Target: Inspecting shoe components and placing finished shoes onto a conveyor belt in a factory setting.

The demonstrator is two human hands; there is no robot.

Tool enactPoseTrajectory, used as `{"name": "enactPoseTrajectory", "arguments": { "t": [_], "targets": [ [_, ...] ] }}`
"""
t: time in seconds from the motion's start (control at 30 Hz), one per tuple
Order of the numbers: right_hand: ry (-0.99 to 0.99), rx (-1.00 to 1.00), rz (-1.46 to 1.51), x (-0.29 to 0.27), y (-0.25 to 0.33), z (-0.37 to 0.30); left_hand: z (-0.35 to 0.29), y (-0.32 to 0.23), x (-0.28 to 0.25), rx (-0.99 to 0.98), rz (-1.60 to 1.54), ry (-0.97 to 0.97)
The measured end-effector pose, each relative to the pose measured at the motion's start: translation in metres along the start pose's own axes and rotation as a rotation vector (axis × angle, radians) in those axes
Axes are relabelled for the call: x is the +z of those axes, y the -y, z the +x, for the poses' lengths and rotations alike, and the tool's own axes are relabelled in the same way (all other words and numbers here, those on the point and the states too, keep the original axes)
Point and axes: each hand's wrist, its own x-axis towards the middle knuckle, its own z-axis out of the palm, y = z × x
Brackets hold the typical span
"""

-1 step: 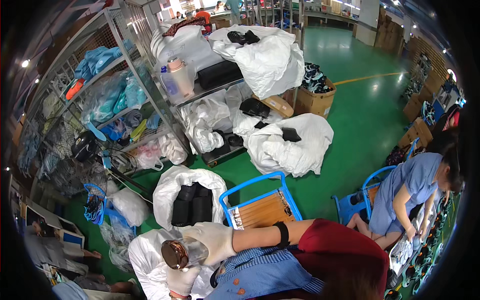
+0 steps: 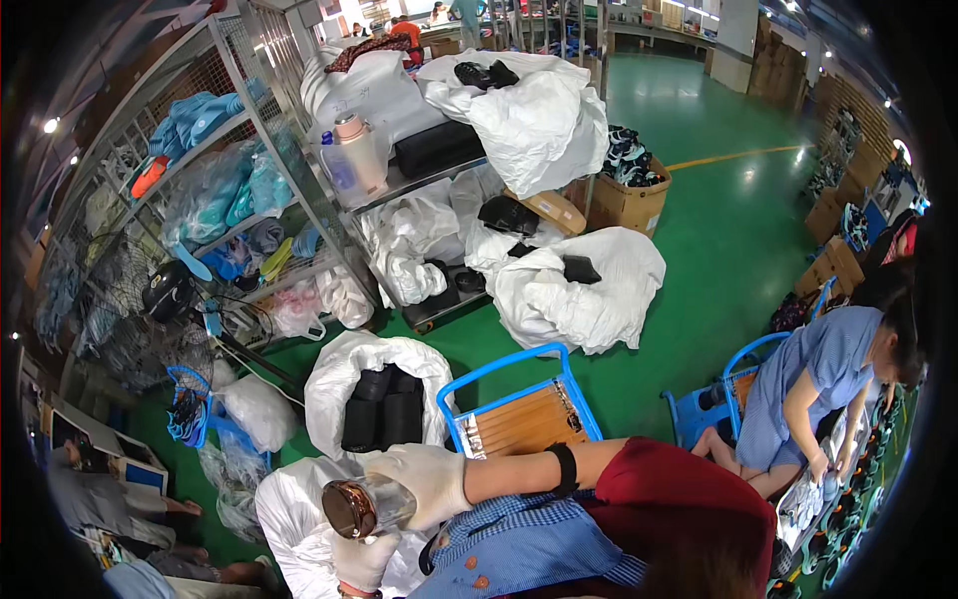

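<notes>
A clear drinking jar (image 2: 393, 503) with a shiny copper-brown lid (image 2: 348, 509) is tilted on its side between my hands. My right hand (image 2: 424, 481), in a white glove, is wrapped round the clear body. From below, my left hand (image 2: 361, 561), also gloved, is closed against the jar near the lid; its fingers are partly hidden. A white sack (image 2: 289, 519) lies just behind and beneath both hands. My blue apron (image 2: 529, 544) and dark red sleeve (image 2: 689, 509) fill the lower middle.
Beyond the hands stand an open white sack (image 2: 324, 399) of black rolls and a blue-framed chair (image 2: 524, 414) with a wooden seat. Loaded shelves (image 2: 235, 130) and a trolley with white bundles (image 2: 539, 120) stand farther back. At right a co-worker (image 2: 813, 384) sits bent over work.
</notes>
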Motion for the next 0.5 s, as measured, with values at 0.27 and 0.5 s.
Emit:
{"name": "enactPoseTrajectory", "arguments": {
  "t": [0.27,0.5],
  "targets": [
    [-0.038,-0.027,-0.021,-0.003,-0.005,-0.005,-0.008,0.024,0.008,-0.003,0.043,-0.056],
    [0.015,-0.162,-0.109,-0.005,-0.017,-0.003,-0.021,0.059,-0.015,-0.353,-0.643,0.09]
  ]
}}
